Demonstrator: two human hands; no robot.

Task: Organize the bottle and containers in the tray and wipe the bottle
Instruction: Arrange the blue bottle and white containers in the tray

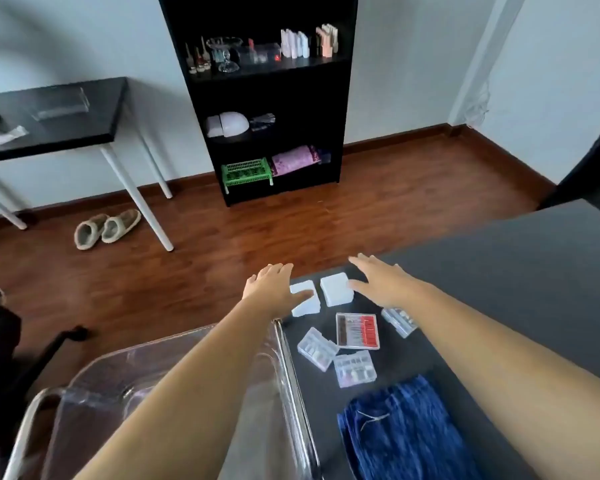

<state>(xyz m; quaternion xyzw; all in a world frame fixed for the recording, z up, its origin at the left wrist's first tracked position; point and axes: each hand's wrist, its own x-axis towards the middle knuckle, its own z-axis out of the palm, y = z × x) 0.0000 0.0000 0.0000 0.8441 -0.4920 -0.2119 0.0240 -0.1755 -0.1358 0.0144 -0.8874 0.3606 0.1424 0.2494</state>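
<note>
Two white square containers lie side by side at the far corner of the dark table point(520, 289): the left one point(307, 304), the right one point(336, 289). My left hand point(274, 289) hovers flat over the left container, fingers apart, holding nothing. My right hand point(381, 282) is spread open just right of the right container. Nearer me lie a clear case with red and brown inserts point(357, 330) and three small clear boxes point(317, 348), point(355, 368), point(400, 320). A blue cloth point(406, 434) lies at the front. I see no bottle or tray on this table.
A clear plastic chair point(174, 382) stands left of the table, under my left arm. A black shelf unit point(267, 98) holds bottles and boxes across the wooden floor. A second black table point(59, 116) and slippers point(106, 228) are at left.
</note>
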